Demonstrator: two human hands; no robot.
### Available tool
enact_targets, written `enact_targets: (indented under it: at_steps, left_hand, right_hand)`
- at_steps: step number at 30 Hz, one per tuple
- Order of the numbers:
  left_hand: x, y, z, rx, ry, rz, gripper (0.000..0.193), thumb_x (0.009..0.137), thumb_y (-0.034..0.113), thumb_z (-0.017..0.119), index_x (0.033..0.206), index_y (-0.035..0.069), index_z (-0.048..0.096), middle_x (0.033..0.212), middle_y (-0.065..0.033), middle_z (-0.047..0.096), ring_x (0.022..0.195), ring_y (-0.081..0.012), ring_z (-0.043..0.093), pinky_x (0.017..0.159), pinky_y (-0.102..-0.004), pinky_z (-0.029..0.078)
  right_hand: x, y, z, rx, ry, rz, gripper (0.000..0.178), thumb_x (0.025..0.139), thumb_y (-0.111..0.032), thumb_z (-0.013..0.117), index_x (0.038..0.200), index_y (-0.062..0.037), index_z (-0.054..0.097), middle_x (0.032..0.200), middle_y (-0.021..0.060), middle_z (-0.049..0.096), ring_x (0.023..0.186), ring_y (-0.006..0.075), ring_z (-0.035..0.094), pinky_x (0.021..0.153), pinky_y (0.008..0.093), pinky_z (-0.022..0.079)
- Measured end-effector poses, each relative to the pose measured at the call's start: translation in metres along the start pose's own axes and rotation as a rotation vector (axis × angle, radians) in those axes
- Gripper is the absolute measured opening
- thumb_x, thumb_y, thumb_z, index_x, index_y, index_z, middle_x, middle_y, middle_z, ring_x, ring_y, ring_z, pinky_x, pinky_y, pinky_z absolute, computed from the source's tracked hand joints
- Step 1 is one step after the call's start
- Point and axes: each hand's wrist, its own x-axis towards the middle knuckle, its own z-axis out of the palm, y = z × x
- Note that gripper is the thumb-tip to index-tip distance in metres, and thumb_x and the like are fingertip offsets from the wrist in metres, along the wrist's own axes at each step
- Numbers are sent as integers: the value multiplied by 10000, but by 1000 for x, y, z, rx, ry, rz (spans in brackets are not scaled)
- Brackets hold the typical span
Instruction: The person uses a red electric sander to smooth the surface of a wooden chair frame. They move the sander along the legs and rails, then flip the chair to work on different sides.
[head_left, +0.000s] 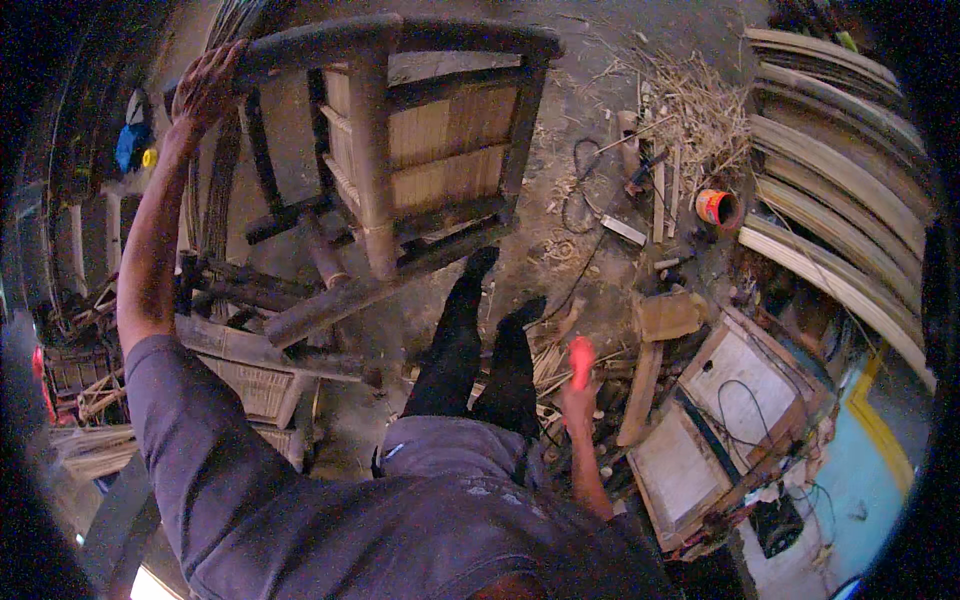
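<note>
A dark bamboo chair frame (375, 150) with slatted panels (450, 145) stands tilted in front of me. At its far left end, my left hand (208, 88) is closed round the thick top pole (320, 42). Low on the right, beside my legs, my right hand (578, 402) grips a red object (581, 360) with a rounded top. Its kind does not show; it points upward from the fist and is well apart from the chair frame.
Split canes (690, 110) and shavings litter the floor at the far right, near an orange-red can (716, 208) and a white power strip (624, 230). Curved bamboo bundles (840, 150) line the right side. A wooden box (715, 420) lies nearer. More bamboo furniture (255, 385) stands left.
</note>
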Motion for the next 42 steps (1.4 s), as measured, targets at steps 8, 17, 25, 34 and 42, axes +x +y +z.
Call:
enact_targets:
  at_steps: [8, 17, 25, 34, 42]
  left_hand:
    - [70, 51, -39, 42, -54, 78, 856, 655, 312, 768, 1390, 141, 362, 1320, -83, 492, 1210, -268, 476, 1018, -387, 397]
    - [101, 59, -42, -9, -55, 173, 945, 604, 305, 797, 1407, 114, 337, 1332, -117, 485, 1220, -294, 465, 1034, -413, 376]
    - [84, 66, -46, -136, -35, 187, 969, 581, 279, 814, 1414, 138, 339, 1349, -105, 472, 1228, -292, 457, 1064, -402, 350]
    - [80, 63, -48, -111, -62, 195, 932, 589, 275, 810, 1398, 142, 368, 1352, -99, 464, 1236, -282, 449, 1058, -398, 360]
    - [67, 47, -52, -81, -24, 140, 927, 570, 276, 814, 1385, 138, 394, 1314, -105, 496, 1194, -300, 479, 1032, -405, 378]
  right_hand:
    - [37, -50, -17, 243, 13, 94, 179, 782, -162, 638, 884, -49, 544, 634, 37, 566, 490, 129, 535, 443, 303, 424]
    - [23, -78, -17, 356, 7, 170, 251, 767, -187, 648, 937, -27, 556, 630, 3, 533, 501, 124, 497, 458, 302, 400]
    - [99, -180, -12, 227, 120, -164, 267, 766, -180, 653, 944, -6, 558, 700, 72, 579, 585, 179, 544, 553, 378, 442]
    - [245, -351, 4, 119, 114, -518, 348, 764, -266, 663, 1025, -50, 583, 806, 177, 634, 714, 356, 614, 675, 416, 474]
    - [333, -425, 77, 168, 1, -704, 351, 775, -339, 672, 920, -25, 619, 715, 144, 613, 648, 233, 584, 643, 402, 474]
